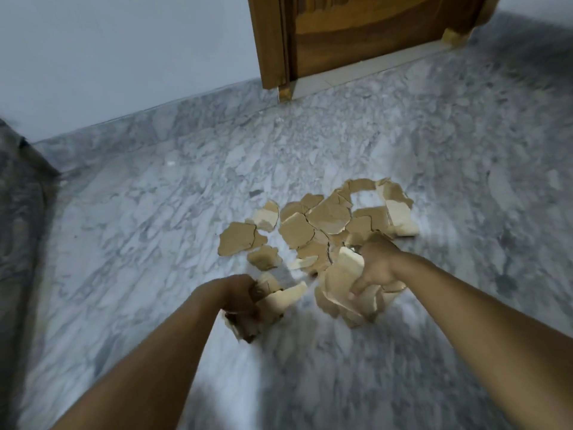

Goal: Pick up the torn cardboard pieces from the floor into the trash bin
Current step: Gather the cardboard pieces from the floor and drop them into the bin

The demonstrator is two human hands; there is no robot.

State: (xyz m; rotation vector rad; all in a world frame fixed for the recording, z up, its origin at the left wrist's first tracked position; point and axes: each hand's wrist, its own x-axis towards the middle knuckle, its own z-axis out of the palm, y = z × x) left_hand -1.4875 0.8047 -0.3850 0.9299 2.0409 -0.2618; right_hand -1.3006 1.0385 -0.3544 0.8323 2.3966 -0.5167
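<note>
Both arms are reaching down toward a grey-veined marble floor point(124, 243). The left hand point(240, 297) is clenching around a small bundle of torn pieces point(276, 301), fingers curled over its near end. The bundle is sitting low, and whether it is touching the floor cannot be determined. The right hand point(376, 268) is grasping a larger stack of pieces point(338, 290), with one digit extending down across the stack's pale face. This stack is tilting on edge, its lower edge lying close to the floor. Just beyond both hands, the loose torn cardboard pieces point(313, 225) are lying flat on the floor in a tight cluster. Many are touching or overlapping, mostly brown face up, with several paler faces showing at the right end. Two smaller pieces are lying slightly apart at the cluster's left side. A wooden door point(356, 35) is standing at the far side of the floor, with a pale wall point(108, 57) running to its left. A dark, blurred object point(18, 197) is occupying the left edge of the view; its identity cannot be determined.
</note>
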